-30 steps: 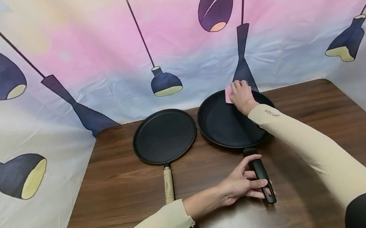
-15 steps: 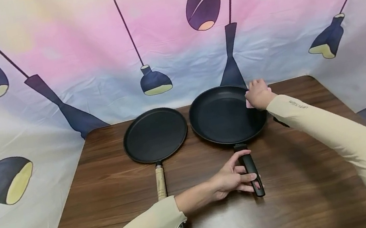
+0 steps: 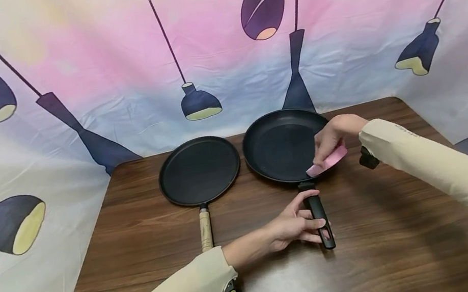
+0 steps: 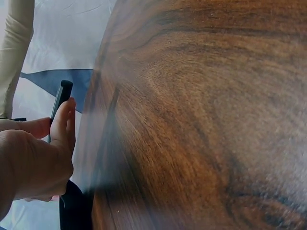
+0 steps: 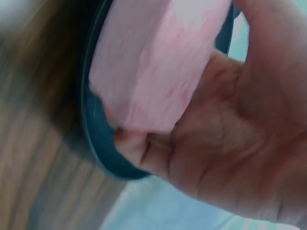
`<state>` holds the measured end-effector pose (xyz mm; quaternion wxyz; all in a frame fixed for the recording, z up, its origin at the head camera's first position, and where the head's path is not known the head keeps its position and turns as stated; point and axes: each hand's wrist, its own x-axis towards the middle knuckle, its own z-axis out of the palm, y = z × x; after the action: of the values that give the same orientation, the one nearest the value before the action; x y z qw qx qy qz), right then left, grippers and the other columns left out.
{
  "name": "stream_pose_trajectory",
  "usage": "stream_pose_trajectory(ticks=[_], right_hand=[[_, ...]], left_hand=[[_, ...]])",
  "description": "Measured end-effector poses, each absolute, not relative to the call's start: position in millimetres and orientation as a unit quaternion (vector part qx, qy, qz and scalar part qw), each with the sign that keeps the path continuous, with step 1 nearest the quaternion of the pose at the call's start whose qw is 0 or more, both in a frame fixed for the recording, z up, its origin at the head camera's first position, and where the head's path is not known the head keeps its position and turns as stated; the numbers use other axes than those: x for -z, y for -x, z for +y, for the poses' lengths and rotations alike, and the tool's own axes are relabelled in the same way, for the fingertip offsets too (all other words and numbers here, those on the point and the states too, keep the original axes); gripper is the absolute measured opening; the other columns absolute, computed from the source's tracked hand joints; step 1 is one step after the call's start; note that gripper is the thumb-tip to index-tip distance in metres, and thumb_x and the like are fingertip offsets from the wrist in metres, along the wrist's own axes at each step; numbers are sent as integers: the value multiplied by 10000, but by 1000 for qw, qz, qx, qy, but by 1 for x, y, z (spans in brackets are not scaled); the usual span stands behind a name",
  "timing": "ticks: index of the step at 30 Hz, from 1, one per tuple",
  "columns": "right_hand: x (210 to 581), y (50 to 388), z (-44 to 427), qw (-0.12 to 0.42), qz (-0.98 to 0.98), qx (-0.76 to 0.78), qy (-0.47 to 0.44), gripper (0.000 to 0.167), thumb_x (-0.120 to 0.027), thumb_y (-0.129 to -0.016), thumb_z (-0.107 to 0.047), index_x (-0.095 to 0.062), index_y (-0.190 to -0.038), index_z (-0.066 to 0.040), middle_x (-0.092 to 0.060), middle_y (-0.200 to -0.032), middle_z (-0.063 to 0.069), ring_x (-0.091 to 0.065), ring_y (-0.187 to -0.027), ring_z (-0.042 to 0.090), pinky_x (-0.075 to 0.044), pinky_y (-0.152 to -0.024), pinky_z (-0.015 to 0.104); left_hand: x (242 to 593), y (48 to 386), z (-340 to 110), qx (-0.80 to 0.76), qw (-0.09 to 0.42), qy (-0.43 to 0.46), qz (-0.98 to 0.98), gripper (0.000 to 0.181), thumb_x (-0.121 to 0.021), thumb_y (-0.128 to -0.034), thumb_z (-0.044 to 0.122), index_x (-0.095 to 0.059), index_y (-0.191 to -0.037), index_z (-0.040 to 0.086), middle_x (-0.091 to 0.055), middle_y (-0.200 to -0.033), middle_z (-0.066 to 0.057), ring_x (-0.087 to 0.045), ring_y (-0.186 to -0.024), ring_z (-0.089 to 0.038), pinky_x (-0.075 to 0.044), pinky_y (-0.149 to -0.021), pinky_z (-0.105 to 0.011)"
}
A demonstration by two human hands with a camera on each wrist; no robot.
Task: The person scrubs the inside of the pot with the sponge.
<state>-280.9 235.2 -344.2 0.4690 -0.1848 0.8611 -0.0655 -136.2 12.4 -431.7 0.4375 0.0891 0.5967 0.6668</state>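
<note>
A black frying pan rests on the right half of the table. My left hand grips its black handle; in the left wrist view, thumb and fingers close around the handle's end. Over the pan's near right rim, my right hand holds a pink sponge against the inner wall, close to where the handle joins. The right wrist view has the sponge large and slightly blurred, between palm and fingers. Part of the pan's right side is hidden by this hand.
Left of the pan lies a flat black griddle pan with a light wooden handle, partly covered by the left forearm. The brown wooden table meets a lamp-printed cloth at the back.
My right hand has swept the sponge clockwise along the pan's rim, from the far edge down the right side to near the handle. The left hand keeps its grip. The head view has shifted slightly.
</note>
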Motion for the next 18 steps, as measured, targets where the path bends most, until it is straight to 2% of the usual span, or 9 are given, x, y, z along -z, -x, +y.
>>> stream_pose_trajectory(ticks=[3, 7, 10, 15, 18], right_hand=[[351, 288, 229, 489, 842, 119, 195, 289, -540, -949, -372, -575, -695, -238, -416, -629, -113, -357, -588, 42, -289, -568, 202], [360, 304, 217, 538, 794, 216, 183, 316, -493, -1024, -395, -642, -966, -122, -497, -901, -16, -454, -810, 108, -420, -716, 214], [369, 318, 205, 562, 753, 289, 181, 360, -479, -1033, -386, -607, -1136, -65, -504, -1096, 27, -475, -972, 144, -463, -847, 251], [383, 338, 189, 538, 738, 354, 202, 490, -516, -1021, -355, -538, -1359, -2, -507, -1260, 90, -478, -1089, 181, -455, -930, 281], [388, 346, 184, 502, 747, 365, 238, 612, -530, -1044, -379, -433, -1518, -5, -440, -1499, 173, -463, -1312, 232, -454, -1071, 325]], left_hand=[[431, 137, 11, -663, 440, -90, 599, 720, -599, -963, -107, -355, -1547, 238, -698, -1057, -171, -713, -805, -234, -637, -845, -449], [432, 141, 10, -659, 446, -90, 599, 716, -601, -964, -105, -366, -1537, 253, -692, -1052, -159, -730, -835, -260, -636, -848, -451], [432, 142, 9, -661, 451, -92, 593, 715, -600, -967, -99, -361, -1538, 258, -685, -1051, -155, -731, -841, -266, -635, -850, -452], [433, 142, 9, -662, 456, -94, 588, 708, -599, -976, -85, -355, -1540, 267, -695, -1099, -185, -707, -794, -229, -629, -867, -471], [433, 142, 8, -661, 457, -91, 588, 703, -599, -978, -80, -363, -1535, 277, -697, -1118, -192, -701, -788, -222, -627, -871, -472]])
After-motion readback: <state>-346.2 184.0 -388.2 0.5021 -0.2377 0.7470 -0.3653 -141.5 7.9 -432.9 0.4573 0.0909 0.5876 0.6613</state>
